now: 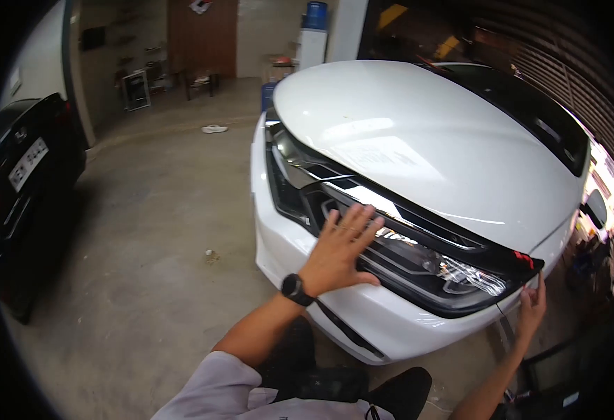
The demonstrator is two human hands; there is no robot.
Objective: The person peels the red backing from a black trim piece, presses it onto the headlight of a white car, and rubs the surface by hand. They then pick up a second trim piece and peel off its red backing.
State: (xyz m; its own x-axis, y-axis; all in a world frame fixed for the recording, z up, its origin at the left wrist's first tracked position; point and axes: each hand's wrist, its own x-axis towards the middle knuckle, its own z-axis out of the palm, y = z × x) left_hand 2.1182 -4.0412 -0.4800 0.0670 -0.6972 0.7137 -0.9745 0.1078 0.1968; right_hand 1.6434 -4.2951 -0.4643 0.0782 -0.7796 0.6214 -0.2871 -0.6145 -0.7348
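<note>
My left hand (342, 245) is open, fingers spread, over the front of a white car, beside the grille (321, 199) and the inner end of the headlight (440, 269). Its palm hides part of both. A black watch (295, 288) is on that wrist. My right hand (531, 308) is at the outer corner of the headlight, by the white bumper (405, 332). One finger there points up along the edge near the tip of the black trim (503, 259), the others partly bent. Red marks (524, 259) show on that tip. Above lies the white hood (419, 140).
A dark car (23, 189) stands at the left. On the concrete floor (160, 231) lie a white slipper (214, 129) and a small piece of debris (211, 256). A water dispenser (312, 42) with a blue bottle stands behind the hood. A dark panel-like object (573, 371) is at lower right.
</note>
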